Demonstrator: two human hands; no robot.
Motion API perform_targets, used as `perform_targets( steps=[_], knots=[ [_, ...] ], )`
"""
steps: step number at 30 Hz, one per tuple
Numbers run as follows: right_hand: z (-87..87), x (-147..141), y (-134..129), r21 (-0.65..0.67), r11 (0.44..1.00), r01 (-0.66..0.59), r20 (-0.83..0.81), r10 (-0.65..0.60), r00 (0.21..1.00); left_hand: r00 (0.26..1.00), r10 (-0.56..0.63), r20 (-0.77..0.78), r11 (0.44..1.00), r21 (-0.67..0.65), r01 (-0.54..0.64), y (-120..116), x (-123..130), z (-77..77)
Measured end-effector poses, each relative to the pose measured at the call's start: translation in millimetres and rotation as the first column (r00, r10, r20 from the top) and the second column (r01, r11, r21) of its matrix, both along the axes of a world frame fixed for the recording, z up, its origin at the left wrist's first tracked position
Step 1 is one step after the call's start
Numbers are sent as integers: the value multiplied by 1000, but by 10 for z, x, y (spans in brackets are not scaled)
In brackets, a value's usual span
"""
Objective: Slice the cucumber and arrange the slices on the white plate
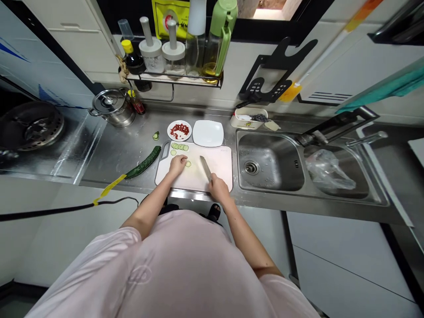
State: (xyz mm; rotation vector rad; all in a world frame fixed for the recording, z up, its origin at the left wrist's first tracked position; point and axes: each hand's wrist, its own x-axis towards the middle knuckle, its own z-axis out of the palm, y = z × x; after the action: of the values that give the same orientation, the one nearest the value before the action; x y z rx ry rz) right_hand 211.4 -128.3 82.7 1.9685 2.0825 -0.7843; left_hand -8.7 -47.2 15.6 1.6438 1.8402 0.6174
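Observation:
My right hand (219,189) is closed around the handle of a kitchen knife (206,168), whose blade points away from me over the white cutting board (218,159). On the board's left half, my left hand (178,166) has its fingers curled together; what they hold, if anything, is hidden. A single cucumber slice (188,164) lies just right of those fingers. Farther back sits an overlapping row of cucumber slices (180,146), with one loose slice beside it. Left of the board rests a long dark green cucumber (145,163), and a cut cucumber end (155,135) lies behind it.
Behind the board stand a small plate of chopped red pieces (179,130) and a white rectangular plate (208,133). A steel pot (114,108) is at back left. To the right is a double sink (270,181), with a plastic bag (327,170) in its right basin.

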Motion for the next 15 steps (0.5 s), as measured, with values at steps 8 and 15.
perform_targets(
  steps=[8, 15],
  knots=[
    [-3, -213, -108, -14, 989, -149, 5, 149, 989, 996, 80, -36, 996, 46, -78, 36, -34, -97],
    [-40, -233, -90, -22, 982, -185, 16, 185, 983, 997, 81, -5, 997, -8, -81, 75, -69, -125]
  ],
)
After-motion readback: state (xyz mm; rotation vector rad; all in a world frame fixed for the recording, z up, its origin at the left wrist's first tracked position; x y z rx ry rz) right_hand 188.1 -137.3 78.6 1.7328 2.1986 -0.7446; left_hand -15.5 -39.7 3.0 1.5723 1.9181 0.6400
